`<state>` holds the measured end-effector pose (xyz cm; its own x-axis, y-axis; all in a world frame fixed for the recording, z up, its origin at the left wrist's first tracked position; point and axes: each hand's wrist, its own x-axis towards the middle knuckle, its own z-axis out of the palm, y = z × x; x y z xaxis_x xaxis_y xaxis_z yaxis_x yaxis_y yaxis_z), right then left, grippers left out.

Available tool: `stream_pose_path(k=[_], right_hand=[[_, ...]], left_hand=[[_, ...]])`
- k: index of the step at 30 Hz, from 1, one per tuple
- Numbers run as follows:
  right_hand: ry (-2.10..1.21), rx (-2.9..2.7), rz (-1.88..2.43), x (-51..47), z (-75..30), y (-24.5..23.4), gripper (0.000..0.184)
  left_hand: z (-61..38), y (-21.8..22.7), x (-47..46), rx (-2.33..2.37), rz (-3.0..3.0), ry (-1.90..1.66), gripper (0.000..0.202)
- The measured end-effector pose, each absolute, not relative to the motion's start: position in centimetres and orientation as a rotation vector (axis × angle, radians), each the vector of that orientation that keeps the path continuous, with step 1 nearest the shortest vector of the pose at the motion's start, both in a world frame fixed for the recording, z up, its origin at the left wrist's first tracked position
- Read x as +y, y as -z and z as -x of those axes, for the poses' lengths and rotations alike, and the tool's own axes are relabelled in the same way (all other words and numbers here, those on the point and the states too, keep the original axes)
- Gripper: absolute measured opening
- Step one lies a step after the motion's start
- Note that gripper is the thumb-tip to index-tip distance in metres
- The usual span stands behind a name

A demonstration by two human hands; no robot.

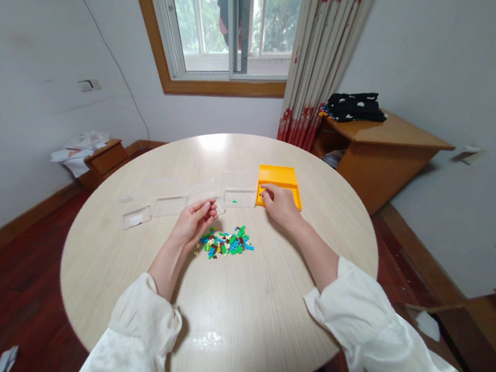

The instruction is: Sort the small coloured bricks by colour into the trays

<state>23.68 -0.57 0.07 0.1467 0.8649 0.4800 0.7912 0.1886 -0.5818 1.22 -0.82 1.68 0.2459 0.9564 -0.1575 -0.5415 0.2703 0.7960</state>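
Observation:
A heap of small building bricks (236,249) in green, blue, brown, yellow and cream lies mid-table. Just above its left side is my left hand (195,221), its fingers curled together; what they hold, if anything, is too small to tell. My right hand (282,207) reaches over the open yellow plastic box (278,173), fingertips pinched above its lower tray. Anything in that pinch is hidden. Left of the yellow box stands an open transparent box (245,202) with a green brick (234,201) inside. Another transparent box (220,205) is partly hidden behind my left hand.
Further left on the round table (231,330) are two more transparent boxes, a wide one (169,206) and a small one (136,218). A wooden cabinet (360,164) with dark cloth (354,107) stands right. Papers (81,149) lie on a low wooden stand at left.

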Motion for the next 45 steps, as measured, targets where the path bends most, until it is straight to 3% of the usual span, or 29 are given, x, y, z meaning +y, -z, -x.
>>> stream_pose_path(k=[10, 18, 23, 33, 45], right_hand=[[-0.297, -1.611, 1.354, -1.1, -22.4, 0.1, 0.025], [-0.616, -1.67, 1.121, -1.9, -19.5, 0.8, 0.02], [-0.764, -1.78, 1.01, -2.8, -18.1, 0.9, 0.021], [-0.711, -1.823, 1.046, -3.1, -18.2, 0.2, 0.012], [-0.254, -1.472, 1.363, -0.1, -24.2, 0.0, 0.019]], left_hand=[[-1.1, -1.0, -0.4, 0.781, -0.773, -1.14, 0.011], [-1.5, -0.6, -1.0, 0.821, -0.949, -1.054, 0.038], [-1.4, -0.3, -1.0, 0.828, -1.024, -0.997, 0.042], [-1.5, -0.3, -1.2, 0.786, -1.066, -0.898, 0.039], [-1.5, -1.3, -1.1, 0.895, -0.893, -1.046, 0.015]])
